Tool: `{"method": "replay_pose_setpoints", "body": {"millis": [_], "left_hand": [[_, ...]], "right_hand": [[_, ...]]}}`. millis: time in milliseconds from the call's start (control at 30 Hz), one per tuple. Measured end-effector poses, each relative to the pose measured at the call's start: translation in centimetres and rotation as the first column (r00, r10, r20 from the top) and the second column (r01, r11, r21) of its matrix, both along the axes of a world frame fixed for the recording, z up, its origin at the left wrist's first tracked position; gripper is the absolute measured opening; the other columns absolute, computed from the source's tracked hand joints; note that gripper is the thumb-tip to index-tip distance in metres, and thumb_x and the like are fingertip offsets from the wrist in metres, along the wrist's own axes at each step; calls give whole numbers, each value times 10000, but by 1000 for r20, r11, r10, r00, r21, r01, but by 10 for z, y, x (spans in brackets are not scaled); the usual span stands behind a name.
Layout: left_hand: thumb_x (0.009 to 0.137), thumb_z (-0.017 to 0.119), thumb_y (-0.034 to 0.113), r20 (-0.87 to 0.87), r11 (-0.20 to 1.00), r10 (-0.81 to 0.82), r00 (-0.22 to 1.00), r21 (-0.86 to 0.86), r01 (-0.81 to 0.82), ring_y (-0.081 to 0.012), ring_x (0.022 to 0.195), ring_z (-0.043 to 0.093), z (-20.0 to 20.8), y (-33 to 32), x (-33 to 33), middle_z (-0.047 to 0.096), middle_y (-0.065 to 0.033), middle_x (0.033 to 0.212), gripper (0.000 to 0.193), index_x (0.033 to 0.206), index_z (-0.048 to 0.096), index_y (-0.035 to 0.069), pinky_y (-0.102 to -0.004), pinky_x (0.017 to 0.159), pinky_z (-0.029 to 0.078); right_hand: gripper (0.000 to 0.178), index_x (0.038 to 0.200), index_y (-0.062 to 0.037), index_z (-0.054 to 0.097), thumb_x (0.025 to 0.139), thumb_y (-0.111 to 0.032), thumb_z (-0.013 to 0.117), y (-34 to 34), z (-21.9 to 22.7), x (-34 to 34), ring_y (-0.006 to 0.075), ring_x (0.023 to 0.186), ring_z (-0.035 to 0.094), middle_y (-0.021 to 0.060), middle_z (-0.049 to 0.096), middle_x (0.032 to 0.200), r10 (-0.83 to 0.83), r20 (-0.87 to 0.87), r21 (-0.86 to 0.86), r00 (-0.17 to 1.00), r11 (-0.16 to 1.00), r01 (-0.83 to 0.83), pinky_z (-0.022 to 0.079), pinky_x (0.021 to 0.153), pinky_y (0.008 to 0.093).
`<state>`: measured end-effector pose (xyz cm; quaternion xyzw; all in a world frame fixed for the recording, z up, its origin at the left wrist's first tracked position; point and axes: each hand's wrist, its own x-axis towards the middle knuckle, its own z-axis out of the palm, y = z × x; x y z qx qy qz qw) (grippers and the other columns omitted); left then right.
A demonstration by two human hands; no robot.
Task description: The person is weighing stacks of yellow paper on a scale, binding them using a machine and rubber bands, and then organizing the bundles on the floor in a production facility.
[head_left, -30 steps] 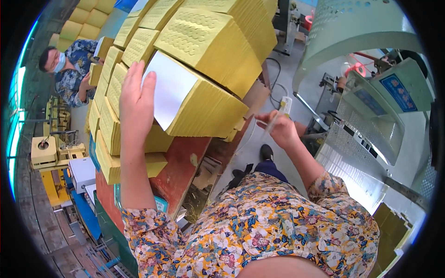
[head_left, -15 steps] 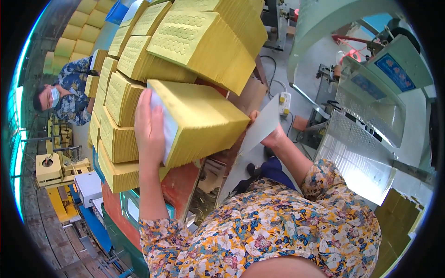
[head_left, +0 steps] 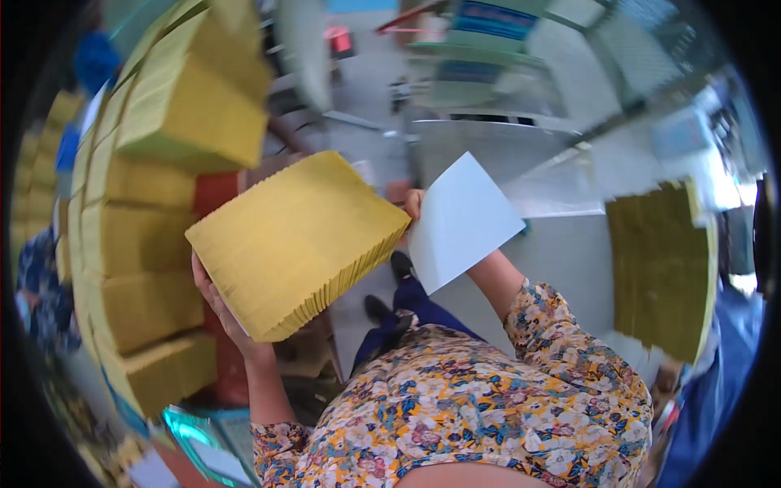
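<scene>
A thick yellow stack of paper sheets [head_left: 297,240] is lifted clear in front of me. My left hand [head_left: 220,313] grips it from below at its left end. My right hand [head_left: 413,203] presses its right end, mostly hidden behind the stack, and also holds a white sheet [head_left: 460,220] that sticks out to the right. My sleeves are flowered.
A tall pile of yellow paper bundles [head_left: 150,244] stands at the left. Another yellow stack [head_left: 659,268] lies on a grey machine table [head_left: 561,244] at the right. A person in blue [head_left: 37,301] is at the far left edge.
The yellow stack has come off the pile and swung right toward the machine, held between both hands. My view has turned right; the white sheet now shows in my right hand.
</scene>
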<state>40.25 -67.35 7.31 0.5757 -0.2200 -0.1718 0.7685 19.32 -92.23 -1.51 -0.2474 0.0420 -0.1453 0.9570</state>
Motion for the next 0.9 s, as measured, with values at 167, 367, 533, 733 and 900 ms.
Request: {"method": "replay_pose_setpoints", "body": {"millis": [167, 367, 533, 733, 900], "left_hand": [[1027, 408, 413, -32, 978, -190, 981, -90, 186, -214, 1245, 472, -60, -80, -50, 406, -81, 1418, 568, 1466, 300, 69, -363, 1053, 402], [1040, 396, 374, 467, 921, -347, 813, 333, 202, -167, 1255, 428, -92, -212, -153, 398, -66, 1403, 540, 1459, 316, 44, -291, 1027, 385], [1030, 353, 395, -69, 911, -391, 918, -170, 376, -195, 1327, 379, -173, -284, -227, 360, -88, 1461, 559, 1459, 321, 39, -333, 1103, 319], [1026, 368, 349, 477, 927, -350, 806, 300, 224, -222, 1325, 410, -247, -277, -205, 359, -105, 1490, 559, 1484, 296, 38, -347, 1091, 347], [1032, 397, 242, 709, 881, -459, 535, 442, 171, -237, 1248, 493, -239, -265, -192, 440, -112, 1410, 462, 1450, 349, 50, -311, 1052, 423]], "right_hand": [[131, 830, -34, 566, 827, -165, 578, -24, 55, -121, 303, 946, 607, 153, 632, 951, -241, -152, -83, 958, 969, 231, 479, 886, 465], [71, 809, -61, 606, 791, -121, 573, -90, 35, -251, 363, 1060, 596, 252, 618, 1162, -369, -204, -92, 907, 929, 357, 467, 913, 475], [64, 772, -74, 607, 792, -135, 598, -171, -6, -316, 401, 1181, 544, 330, 508, 1336, -317, -147, -79, 937, 948, 308, 435, 980, 475], [152, 763, -71, 611, 834, -201, 646, -217, -54, -352, 427, 1289, 468, 328, 506, 1344, -140, -195, 87, 971, 983, 159, 350, 1077, 493], [184, 790, -63, 631, 839, -232, 685, -245, -76, -347, 443, 1203, 539, 282, 567, 1294, 9, -173, 286, 985, 957, 41, 392, 1054, 525]]}}
